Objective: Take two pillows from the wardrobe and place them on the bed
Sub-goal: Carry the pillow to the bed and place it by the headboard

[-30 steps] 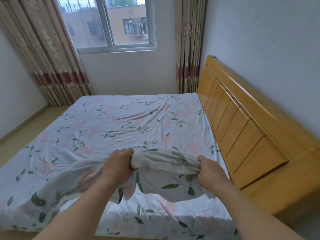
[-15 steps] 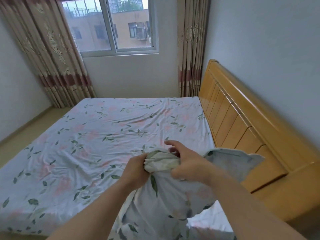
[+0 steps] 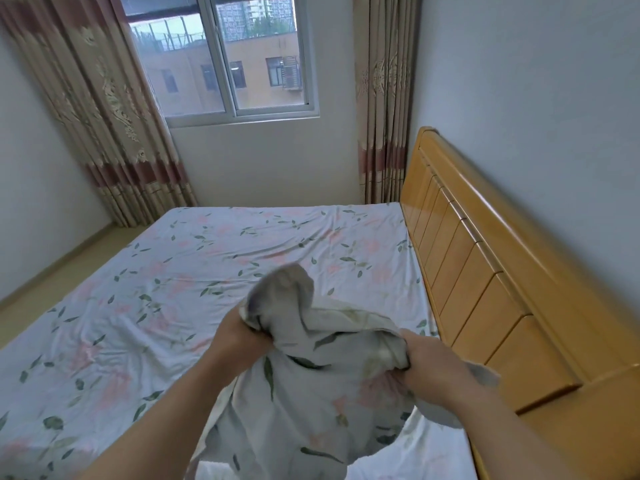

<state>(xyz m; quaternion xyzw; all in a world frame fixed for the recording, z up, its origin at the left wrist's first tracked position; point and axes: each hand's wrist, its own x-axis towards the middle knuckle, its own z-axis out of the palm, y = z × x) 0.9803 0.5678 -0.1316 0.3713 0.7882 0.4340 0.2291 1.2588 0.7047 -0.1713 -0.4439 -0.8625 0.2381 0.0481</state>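
At the far left a patterned curtain [image 3: 104, 116] hangs down to the floor [image 3: 52, 271], beside the window [image 3: 225, 57]. The bed [image 3: 173, 289] fills the middle, covered by a wrinkled floral sheet [image 3: 114, 341] with green leaves and pink flowers. My left hand [image 3: 239, 336] is over the near part of the bed, fingers curled round a bunched end of a limp floral cloth [image 3: 311, 393] in the same print as the sheet. I cannot tell whether it is a pillowcase or a very flat pillow. A fold of it stands up just above my left hand. The rest sags between my hands and hangs down over the bed's near edge, close to the headboard-side corner. I cannot tell whether its lower end touches the sheet. My right hand [image 3: 429, 368] grips the other bunched end, with a corner of the cloth sticking out past it toward the headboard. Behind, a second curtain [image 3: 384, 98] hangs in the room's corner, and the wooden headboard [image 3: 485, 271] runs along the right wall.
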